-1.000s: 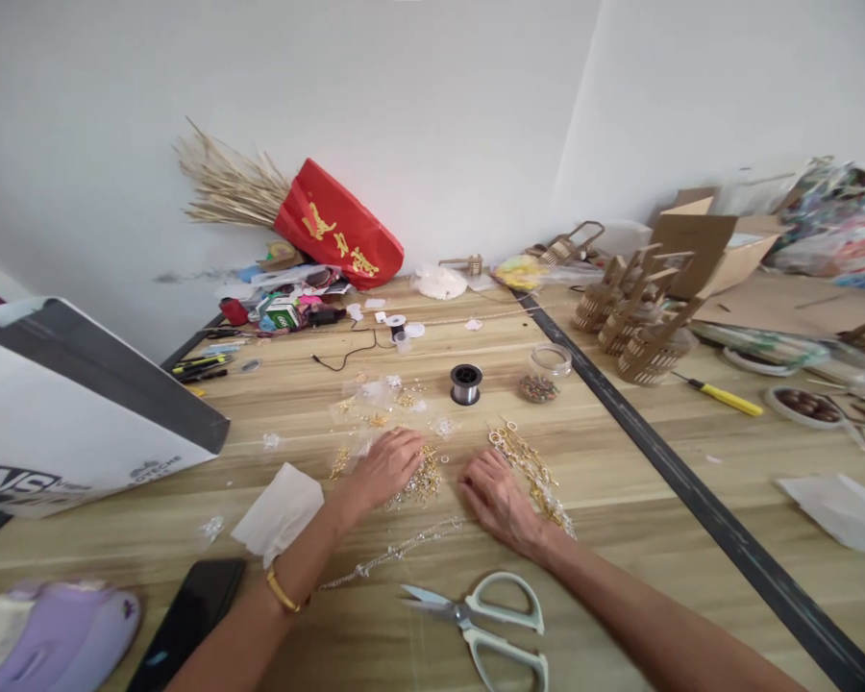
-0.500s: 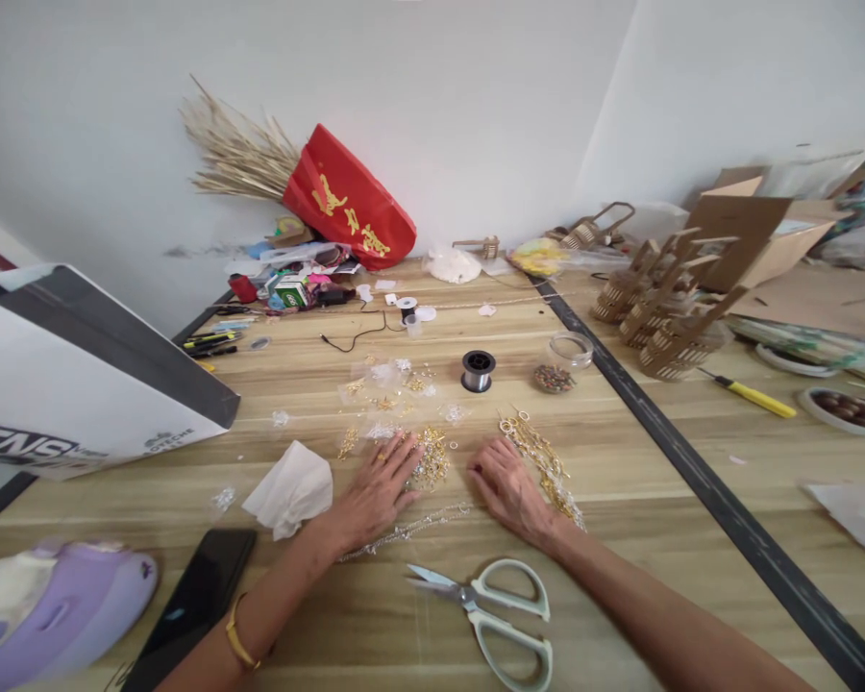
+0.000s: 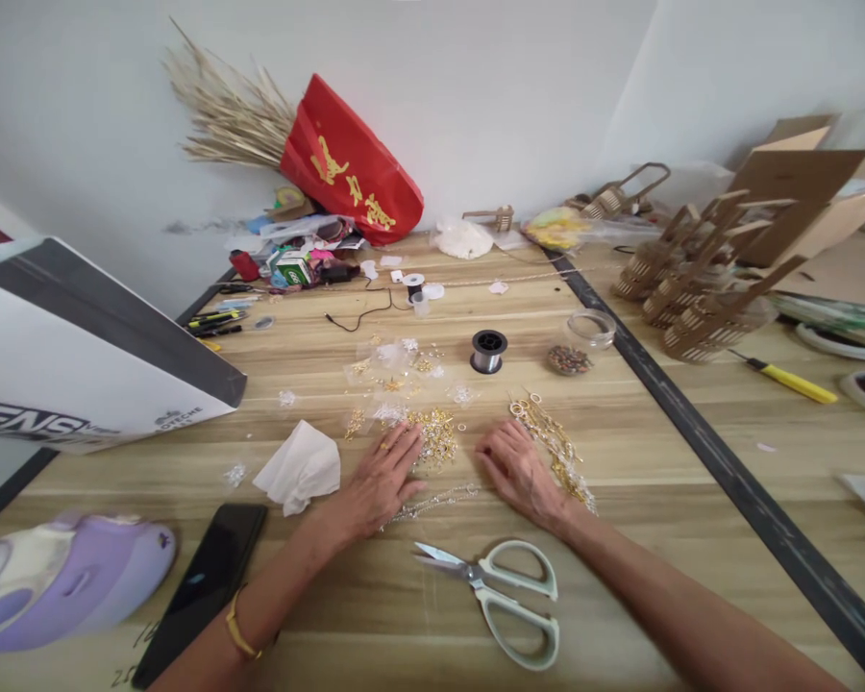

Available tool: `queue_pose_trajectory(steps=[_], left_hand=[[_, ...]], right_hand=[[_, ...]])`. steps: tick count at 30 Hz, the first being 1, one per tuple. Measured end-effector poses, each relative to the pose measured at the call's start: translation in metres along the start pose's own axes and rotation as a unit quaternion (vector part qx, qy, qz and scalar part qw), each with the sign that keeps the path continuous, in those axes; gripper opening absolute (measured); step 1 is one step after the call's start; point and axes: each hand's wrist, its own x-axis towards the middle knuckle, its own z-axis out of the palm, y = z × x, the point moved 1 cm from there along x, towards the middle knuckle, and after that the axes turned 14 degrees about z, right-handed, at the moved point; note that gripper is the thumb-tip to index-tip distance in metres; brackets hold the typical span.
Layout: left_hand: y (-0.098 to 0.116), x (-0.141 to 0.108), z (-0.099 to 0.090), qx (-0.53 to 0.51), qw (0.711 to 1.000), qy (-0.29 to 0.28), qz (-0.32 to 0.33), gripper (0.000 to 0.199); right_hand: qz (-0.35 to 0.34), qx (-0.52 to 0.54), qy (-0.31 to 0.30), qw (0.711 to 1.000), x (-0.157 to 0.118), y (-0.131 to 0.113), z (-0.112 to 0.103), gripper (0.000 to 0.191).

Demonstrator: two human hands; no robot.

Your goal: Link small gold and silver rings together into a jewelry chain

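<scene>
My left hand (image 3: 387, 476) lies flat, palm down, its fingers stretched out at the left edge of a pile of small gold and silver charms (image 3: 438, 437). A silver chain (image 3: 439, 500) runs out from beside its thumb. My right hand (image 3: 515, 469) rests on the table with curled fingers, and whatever may be inside them is hidden. Beside it, to the right, lie gold and silver chains (image 3: 556, 442) with rings at their far end. Scissors (image 3: 476, 574) with pale handles lie nearer me, their blades slightly apart and pointing left.
Beyond the charms stand a wire spool (image 3: 488, 353) and a dish of mixed beads (image 3: 569, 359). A white tissue (image 3: 299, 468), a black phone (image 3: 202, 586) and a large white box (image 3: 93, 356) are on the left. Small woven baskets (image 3: 713, 322) and a yellow-handled tool (image 3: 793, 380) are on the right.
The camera view has shifted slightly, so the whole table appears a little higher and further right. Both hands keep nearly the same place and pose.
</scene>
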Motion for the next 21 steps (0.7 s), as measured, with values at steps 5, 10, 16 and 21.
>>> queue_pose_trajectory(steps=[5, 10, 16, 21], left_hand=[[0.014, 0.014, 0.004, 0.001, 1.000, -0.009, 0.021, 0.057], [0.015, 0.012, 0.006, -0.008, 1.000, -0.010, 0.027, 0.057], [0.012, 0.005, 0.002, -0.005, 1.000, -0.019, 0.017, 0.057], [0.020, 0.011, 0.008, -0.002, 0.999, -0.014, 0.037, 0.059]], right_hand=[[0.005, 0.007, -0.002, 1.000, 0.000, 0.001, 0.000, 0.014], [0.009, 0.004, -0.010, 1.000, 0.000, -0.001, -0.001, 0.014], [0.019, 0.002, -0.015, 1.000, 0.000, 0.000, -0.001, 0.013], [0.005, 0.000, -0.005, 1.000, 0.000, 0.000, 0.000, 0.013]])
